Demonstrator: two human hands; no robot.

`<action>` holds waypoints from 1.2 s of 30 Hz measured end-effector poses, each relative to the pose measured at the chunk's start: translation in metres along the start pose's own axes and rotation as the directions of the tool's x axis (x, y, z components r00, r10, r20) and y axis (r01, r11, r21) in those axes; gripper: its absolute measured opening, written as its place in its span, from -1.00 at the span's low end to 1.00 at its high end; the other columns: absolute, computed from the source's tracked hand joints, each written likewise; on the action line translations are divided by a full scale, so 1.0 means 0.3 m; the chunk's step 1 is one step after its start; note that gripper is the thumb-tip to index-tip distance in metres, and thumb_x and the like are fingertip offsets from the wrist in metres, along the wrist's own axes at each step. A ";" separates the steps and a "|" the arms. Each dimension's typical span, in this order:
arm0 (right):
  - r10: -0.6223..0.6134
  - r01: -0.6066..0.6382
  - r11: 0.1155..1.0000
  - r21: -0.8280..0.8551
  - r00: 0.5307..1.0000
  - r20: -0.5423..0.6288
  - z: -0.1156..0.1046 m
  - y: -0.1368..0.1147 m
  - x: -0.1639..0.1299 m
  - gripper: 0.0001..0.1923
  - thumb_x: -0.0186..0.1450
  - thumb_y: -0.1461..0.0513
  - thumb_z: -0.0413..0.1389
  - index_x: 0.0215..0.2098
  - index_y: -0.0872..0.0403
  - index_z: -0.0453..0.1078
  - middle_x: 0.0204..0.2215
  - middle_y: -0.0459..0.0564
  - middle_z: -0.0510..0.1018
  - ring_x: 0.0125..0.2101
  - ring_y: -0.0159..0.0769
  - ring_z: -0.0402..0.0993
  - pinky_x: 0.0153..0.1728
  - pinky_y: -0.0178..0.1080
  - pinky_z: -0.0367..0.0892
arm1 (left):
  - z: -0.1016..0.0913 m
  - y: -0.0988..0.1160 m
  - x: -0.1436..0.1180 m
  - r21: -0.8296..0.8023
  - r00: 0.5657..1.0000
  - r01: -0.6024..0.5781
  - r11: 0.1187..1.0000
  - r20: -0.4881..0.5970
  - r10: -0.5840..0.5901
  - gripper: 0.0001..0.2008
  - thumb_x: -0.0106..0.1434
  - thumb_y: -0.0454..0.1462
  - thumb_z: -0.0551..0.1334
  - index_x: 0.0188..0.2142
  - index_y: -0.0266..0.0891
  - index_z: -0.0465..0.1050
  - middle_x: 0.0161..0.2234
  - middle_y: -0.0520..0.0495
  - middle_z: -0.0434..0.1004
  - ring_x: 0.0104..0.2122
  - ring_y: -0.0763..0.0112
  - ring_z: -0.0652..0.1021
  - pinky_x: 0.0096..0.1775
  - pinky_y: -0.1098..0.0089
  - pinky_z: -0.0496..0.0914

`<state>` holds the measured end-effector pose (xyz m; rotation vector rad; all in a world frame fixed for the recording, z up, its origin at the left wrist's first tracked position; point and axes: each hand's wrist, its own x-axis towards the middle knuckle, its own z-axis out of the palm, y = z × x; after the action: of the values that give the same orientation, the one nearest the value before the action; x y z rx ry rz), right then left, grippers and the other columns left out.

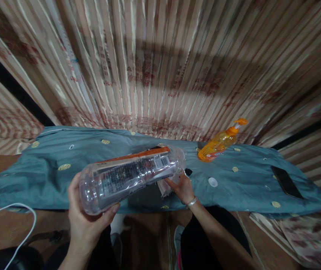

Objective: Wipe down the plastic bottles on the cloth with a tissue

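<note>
A large clear plastic bottle (132, 180) with a dark printed label, an orange band and a barcode is held aslant above the teal cloth. My left hand (85, 213) is closed around its wide base end, thumb on the near side. At the narrower neck end, my right hand (181, 187) grips from below, its fingertips partly hidden by the bottle. Beside my right thumb a pale, frayed cloth (165, 189) shows under the bottle; whether the hand touches it I cannot tell. A small white round cap (213, 182) lies to the right of that hand.
A pump bottle of orange liquid (215, 146) stands at the back right of the teal patterned cloth (50, 180). A dark phone (287, 182) lies near the right end. Behind hangs a striped curtain (154, 75). A white cable (33, 221) loops at lower left.
</note>
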<state>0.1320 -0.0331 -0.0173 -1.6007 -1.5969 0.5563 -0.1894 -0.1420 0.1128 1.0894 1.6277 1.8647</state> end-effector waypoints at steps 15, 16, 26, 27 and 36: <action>-0.015 0.015 1.000 0.006 1.000 -0.013 0.006 0.007 -0.001 -0.35 0.35 -0.30 0.51 0.13 -0.04 0.70 0.00 0.28 0.98 0.04 0.38 1.00 0.05 0.22 0.91 | -0.001 -0.002 0.001 -0.007 1.000 0.011 1.000 0.009 -0.011 0.16 -0.05 0.11 0.87 0.48 0.00 0.55 0.40 -0.31 0.72 0.40 -0.44 0.75 0.43 -0.27 0.72; -0.013 0.013 1.000 0.001 1.000 -0.013 0.004 0.005 0.000 -0.34 0.35 -0.30 0.51 0.12 -0.04 0.70 -0.01 0.29 0.98 0.04 0.38 1.00 0.05 0.22 0.91 | -0.001 -0.002 0.001 -0.009 1.000 0.012 1.000 0.013 -0.012 0.16 -0.05 0.10 0.87 0.48 0.00 0.55 0.41 -0.32 0.72 0.40 -0.44 0.75 0.43 -0.27 0.72; 0.004 -0.004 1.000 -0.031 1.000 -0.027 -0.001 -0.023 -0.001 -0.38 0.35 -0.28 0.54 0.09 -0.04 0.70 -0.03 0.28 0.97 0.00 0.37 1.01 0.04 0.21 0.91 | 0.004 0.005 0.000 -0.003 1.000 0.015 1.000 0.008 -0.015 0.13 -0.05 0.11 0.87 0.46 -0.02 0.61 0.40 -0.31 0.74 0.42 -0.45 0.75 0.42 -0.23 0.74; 0.007 -0.008 0.999 -0.037 1.000 -0.029 0.000 -0.023 -0.002 -0.38 0.35 -0.28 0.55 0.09 -0.04 0.70 -0.04 0.27 0.97 -0.01 0.37 1.01 0.04 0.21 0.91 | 0.003 0.005 0.000 0.000 1.000 0.014 1.000 0.009 -0.014 0.12 -0.04 0.11 0.87 0.46 -0.01 0.61 0.40 -0.31 0.74 0.42 -0.47 0.75 0.42 -0.24 0.74; -0.012 0.012 0.999 -0.036 1.000 -0.004 -0.001 0.001 -0.002 -0.30 0.38 -0.36 0.51 0.14 -0.03 0.71 0.00 0.31 0.97 0.04 0.40 1.00 0.08 0.23 0.90 | 0.002 0.004 0.001 -0.008 1.000 0.015 1.000 0.008 -0.014 0.15 -0.05 0.11 0.87 0.47 0.01 0.56 0.42 -0.31 0.72 0.42 -0.47 0.76 0.45 -0.25 0.73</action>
<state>0.1323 -0.0338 -0.0175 -1.6168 -1.6208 0.5204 -0.1888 -0.1418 0.1141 1.0778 1.6184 1.8535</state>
